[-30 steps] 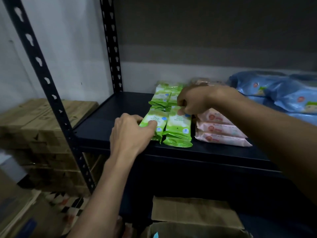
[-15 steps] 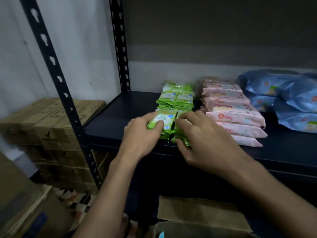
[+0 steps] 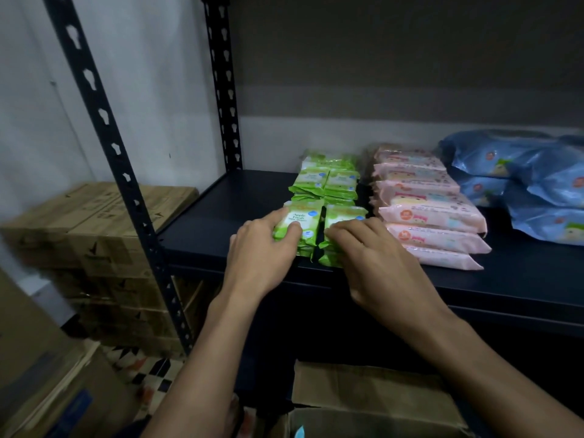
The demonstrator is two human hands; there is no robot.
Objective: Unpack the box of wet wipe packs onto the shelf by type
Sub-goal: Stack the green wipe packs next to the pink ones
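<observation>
- Green wet wipe packs (image 3: 327,197) sit left on the shelf (image 3: 221,222), in two columns running near to far; I count roughly four stacks.
- Left hand (image 3: 259,257) rests fingers on the near-left green stack (image 3: 298,224); right hand (image 3: 376,267) lies flat on the near-right one (image 3: 344,216), neither clamping.
- Packs look light, soft and slippery; best gripped by their sides.
- Pink packs (image 3: 426,213): about seven, overlapped.
- Blue packs (image 3: 531,181), far right: at least four.
- Box (image 3: 363,396) sits below.

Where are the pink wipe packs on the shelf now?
In the head view, the pink wipe packs lie right of centre on the shelf, between the green packs and the blue packs.
</observation>
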